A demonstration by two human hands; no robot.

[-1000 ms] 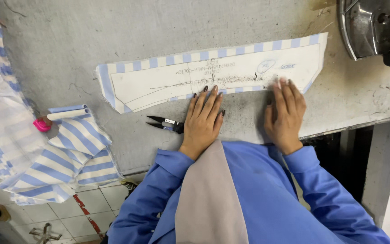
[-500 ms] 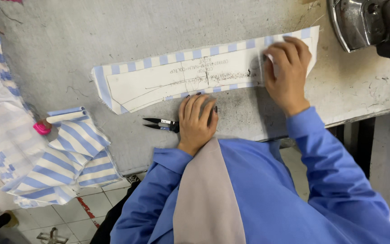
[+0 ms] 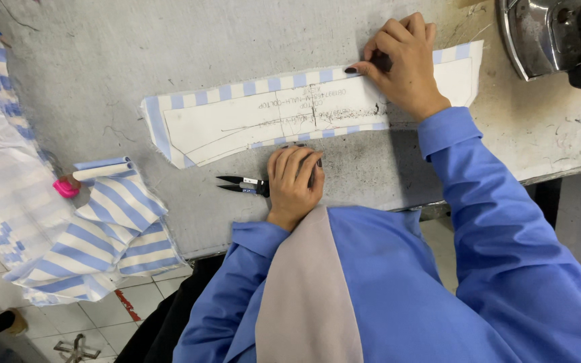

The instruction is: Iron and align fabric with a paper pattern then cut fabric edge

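While your right hand [image 3: 401, 64] pressed on the upper edge of the paper pattern [image 3: 284, 114], its fingers were bunched together, pinching what looked like a small dark marker against the sheet; I could not tell exactly what it was. The pattern lay flat on the striped fabric piece [image 3: 169, 107] in the middle of the grey tabletop [image 3: 102, 54]. Just below the pattern, your left hand [image 3: 294, 181] was curled shut over the handle end of the thread snips [image 3: 240, 184], blades pointing away from you to your left.

Risks noted: with only one end held down, the pattern could have slid on the fabric and skewed any marking. The snips' open points lay exposed near the tabletop edge. The stacked striped pieces [image 3: 95, 235] left of the pattern overhung that edge and could have slipped to the floor.
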